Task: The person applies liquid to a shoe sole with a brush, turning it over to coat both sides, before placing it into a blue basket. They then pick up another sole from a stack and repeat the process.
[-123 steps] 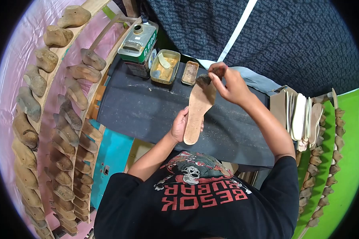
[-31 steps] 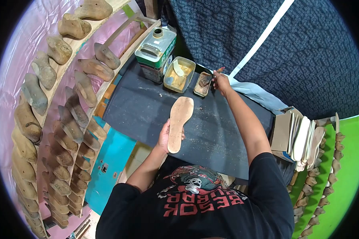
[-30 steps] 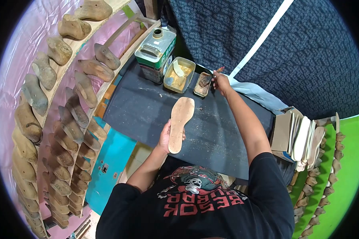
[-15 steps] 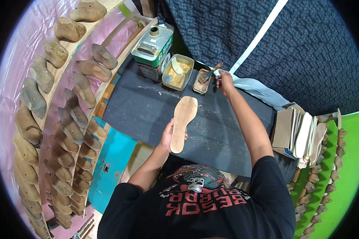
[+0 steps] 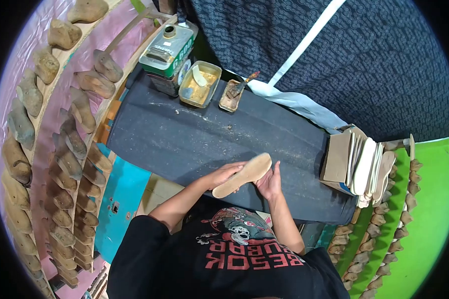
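A tan insole-shaped piece (image 5: pixel 243 176) is held low over the dark table, its wide end toward the upper right. My left hand (image 5: pixel 227 174) grips it around the middle from the left side. My right hand (image 5: pixel 270 183) is at the wide end, palm turned up, with its thumb raised and its other fingers partly hidden by the piece. Farther back, a brush (image 5: pixel 245 83) rests on a small tray (image 5: pixel 230 96). Left of that is a yellowish tub (image 5: pixel 200 84) with a pale scraper-like piece (image 5: pixel 199 75) inside.
A green and silver can (image 5: pixel 167 50) stands at the table's back left. On the right, a cardboard box (image 5: pixel 337 158) holds several flat sole pieces. Racks of wooden shoe lasts (image 5: pixel 20 123) line the left side, and more hang at the right. A dark patterned cloth (image 5: pixel 374 65) hangs behind.
My right hand has come back from beside the brush to the insole's wide end. The insole has moved nearer my body and tilted to the right. The view has shifted.
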Motion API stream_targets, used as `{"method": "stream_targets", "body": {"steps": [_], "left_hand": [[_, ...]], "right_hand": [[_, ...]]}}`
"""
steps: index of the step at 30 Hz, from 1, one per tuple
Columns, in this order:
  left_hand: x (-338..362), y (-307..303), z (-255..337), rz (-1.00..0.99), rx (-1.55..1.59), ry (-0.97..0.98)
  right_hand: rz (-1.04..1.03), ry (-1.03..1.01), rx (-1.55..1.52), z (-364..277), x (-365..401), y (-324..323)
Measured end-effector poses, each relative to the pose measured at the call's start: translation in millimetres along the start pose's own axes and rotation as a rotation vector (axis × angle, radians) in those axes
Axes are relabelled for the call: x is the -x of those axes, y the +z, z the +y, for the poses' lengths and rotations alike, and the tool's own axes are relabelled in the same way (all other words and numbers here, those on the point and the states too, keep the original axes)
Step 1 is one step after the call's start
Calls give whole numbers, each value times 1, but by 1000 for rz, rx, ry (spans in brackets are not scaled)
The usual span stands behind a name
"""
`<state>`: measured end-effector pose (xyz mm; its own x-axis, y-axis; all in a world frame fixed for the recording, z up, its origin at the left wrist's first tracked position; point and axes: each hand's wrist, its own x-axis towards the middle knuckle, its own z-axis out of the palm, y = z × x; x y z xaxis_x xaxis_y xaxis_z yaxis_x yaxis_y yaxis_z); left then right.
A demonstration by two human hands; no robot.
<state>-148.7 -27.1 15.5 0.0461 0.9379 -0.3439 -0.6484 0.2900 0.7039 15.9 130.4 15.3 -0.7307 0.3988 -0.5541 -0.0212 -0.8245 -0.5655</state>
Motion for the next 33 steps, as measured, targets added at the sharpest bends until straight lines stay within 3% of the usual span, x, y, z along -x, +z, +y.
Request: {"method": "stream_targets", "body": {"steps": [4,5,8,10,14,17,18,20,21,25,33], "left_hand": [[-16,20,3,-94,-44,-165],[-20,21,-1,-161,-3,-154],[-23,35,-7,-112,45,-71],[-17,39,-9,-100,-11,-54],[8,55,-29,99,-7,-47],[38,73,-50,447,62,-13],[43,74,-66,481,66,-2],[55,78,-106,703,126,203],[63,93,-113,803,140,215],[97,136,-152,930,297,454],[162,171,-220,1073,581,710]], "right_hand": [[138,-54,-102,-21,10,-44],[154,-75,-126,-29,11,-57],[157,-83,-117,-49,14,-71],[133,-12,90,-56,9,-94],[-14,105,199,-53,11,-104],[-118,164,378,-48,20,-99],[-148,183,381,-50,25,-92],[-257,220,583,-51,37,-82],[-303,225,580,-45,36,-85],[-395,303,687,-30,35,-82],[-572,433,672,26,76,-35]]}}
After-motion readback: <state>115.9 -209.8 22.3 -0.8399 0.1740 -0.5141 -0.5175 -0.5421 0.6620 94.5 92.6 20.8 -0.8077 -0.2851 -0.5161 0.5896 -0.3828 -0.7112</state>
